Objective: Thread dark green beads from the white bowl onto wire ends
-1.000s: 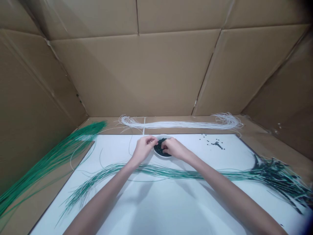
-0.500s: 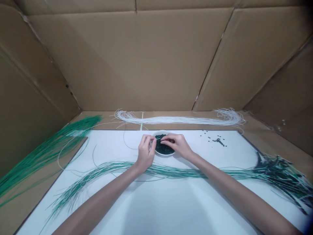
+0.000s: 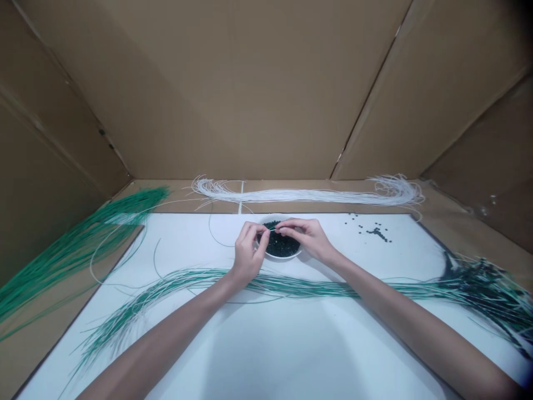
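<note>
Over a white bowl (image 3: 281,257) of small black beads (image 3: 283,244), my two hands face each other. My left hand (image 3: 249,247) pinches a thin white strand (image 3: 272,229), whose short end sticks out to the right between thumb and forefinger. My right hand (image 3: 311,236) is closed in a pinch at that end of the strand. Anything between its fingertips is too small to make out. In front of the bowl, a bundle of green and white strands (image 3: 308,286) runs crosswise under both forearms, with dark beaded ends (image 3: 491,291) at the right.
Along the back lies a bundle of white strands (image 3: 308,195). Loose green strands (image 3: 91,233) spread at the left edge. Several stray black beads (image 3: 377,233) dot the white board (image 3: 283,344) right of the bowl. Cardboard walls (image 3: 233,94) enclose the back and sides.
My right hand has come up out of the beads to the strand's end. My left hand has turned more upright, still pinching the strand. The view has tilted slightly downward.
</note>
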Action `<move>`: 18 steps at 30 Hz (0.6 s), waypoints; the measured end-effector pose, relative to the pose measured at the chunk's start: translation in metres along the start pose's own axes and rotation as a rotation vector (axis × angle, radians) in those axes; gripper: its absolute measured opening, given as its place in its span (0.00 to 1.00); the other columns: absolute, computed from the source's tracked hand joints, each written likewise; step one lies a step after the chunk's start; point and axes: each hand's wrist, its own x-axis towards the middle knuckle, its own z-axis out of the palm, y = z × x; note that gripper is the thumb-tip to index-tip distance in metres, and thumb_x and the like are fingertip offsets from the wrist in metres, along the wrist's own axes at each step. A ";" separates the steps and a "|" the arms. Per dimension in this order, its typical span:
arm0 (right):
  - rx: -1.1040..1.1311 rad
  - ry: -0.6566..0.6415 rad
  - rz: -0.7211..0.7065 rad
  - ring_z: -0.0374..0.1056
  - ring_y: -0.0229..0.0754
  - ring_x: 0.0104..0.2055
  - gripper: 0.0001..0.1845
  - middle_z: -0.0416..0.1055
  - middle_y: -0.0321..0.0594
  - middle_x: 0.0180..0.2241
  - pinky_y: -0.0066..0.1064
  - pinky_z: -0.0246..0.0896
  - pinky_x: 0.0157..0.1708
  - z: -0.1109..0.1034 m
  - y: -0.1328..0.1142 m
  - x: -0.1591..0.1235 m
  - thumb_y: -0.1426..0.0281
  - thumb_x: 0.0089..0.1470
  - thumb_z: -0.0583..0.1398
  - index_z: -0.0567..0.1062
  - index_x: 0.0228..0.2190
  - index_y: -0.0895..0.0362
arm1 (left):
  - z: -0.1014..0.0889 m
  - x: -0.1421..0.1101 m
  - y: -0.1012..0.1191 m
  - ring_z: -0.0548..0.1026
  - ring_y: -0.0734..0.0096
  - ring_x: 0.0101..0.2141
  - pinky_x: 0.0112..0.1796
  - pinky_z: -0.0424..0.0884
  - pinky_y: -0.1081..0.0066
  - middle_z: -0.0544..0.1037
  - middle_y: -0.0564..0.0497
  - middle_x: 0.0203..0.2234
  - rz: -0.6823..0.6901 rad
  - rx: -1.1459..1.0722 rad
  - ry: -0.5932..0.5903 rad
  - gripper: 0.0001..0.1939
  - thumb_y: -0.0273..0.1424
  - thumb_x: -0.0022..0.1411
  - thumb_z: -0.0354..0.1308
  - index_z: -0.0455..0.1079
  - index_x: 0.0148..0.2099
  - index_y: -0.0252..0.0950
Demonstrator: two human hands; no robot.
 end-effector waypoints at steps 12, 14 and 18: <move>0.006 0.008 0.001 0.69 0.40 0.35 0.10 0.74 0.39 0.32 0.31 0.62 0.39 0.002 -0.004 -0.002 0.67 0.44 0.60 0.77 0.30 0.58 | 0.000 0.001 0.000 0.63 0.76 0.28 0.30 0.61 0.76 0.65 0.53 0.27 0.022 0.007 -0.007 0.04 0.29 0.59 0.49 0.63 0.33 0.36; -0.006 0.014 0.003 0.69 0.40 0.35 0.09 0.74 0.39 0.31 0.30 0.62 0.38 0.002 -0.004 -0.002 0.68 0.44 0.60 0.77 0.30 0.57 | 0.000 0.001 0.000 0.63 0.76 0.28 0.30 0.61 0.76 0.65 0.53 0.27 0.025 0.006 -0.007 0.04 0.29 0.59 0.48 0.63 0.33 0.36; -0.021 0.026 0.003 0.69 0.40 0.35 0.09 0.74 0.38 0.31 0.30 0.63 0.37 0.002 -0.004 -0.002 0.68 0.43 0.60 0.77 0.29 0.57 | 0.000 0.001 0.001 0.63 0.77 0.28 0.30 0.61 0.76 0.65 0.53 0.27 0.040 0.001 -0.004 0.04 0.28 0.59 0.49 0.63 0.33 0.35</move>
